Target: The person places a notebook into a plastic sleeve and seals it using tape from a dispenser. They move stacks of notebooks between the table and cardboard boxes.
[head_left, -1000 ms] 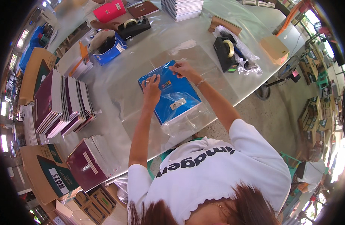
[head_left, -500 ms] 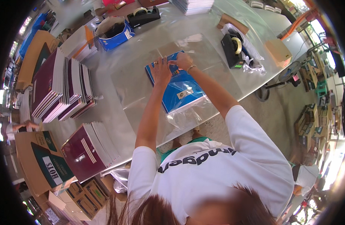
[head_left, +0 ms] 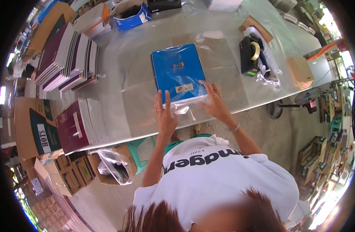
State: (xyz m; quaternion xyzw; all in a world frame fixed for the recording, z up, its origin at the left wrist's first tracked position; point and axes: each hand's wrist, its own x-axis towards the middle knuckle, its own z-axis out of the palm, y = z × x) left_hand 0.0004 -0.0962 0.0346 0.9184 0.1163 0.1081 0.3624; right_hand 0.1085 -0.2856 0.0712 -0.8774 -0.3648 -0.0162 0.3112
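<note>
- Nearest, my white shirt fills the lower middle, with both forearms reaching forward over the edge of the worktop.
- My left grip is open, fingers extended and a little apart, the fingertips at the lower left corner of the blue notebook; it has hold of nothing that I can see.
- My right grip is open too, fingers spread, the fingertips at the notebook's lower right edge, closed around nothing; how firmly either presses, I cannot tell.
- Between my hands, clear film shows creased and shiny along the notebook's near edge.
- The notebook lies flat on the worktop in front of me, cover up, a pale label low on it.
- To my left, near the edge, lie maroon books; beyond them stands a stack of maroon notebooks.
- Farther to my right sits a black tape dispenser with a roll of tape, beside a plastic-wrapped bundle.
- Farthest, toward the upper left, stands an open blue box, near another black dispenser, cut off by the top.
</note>
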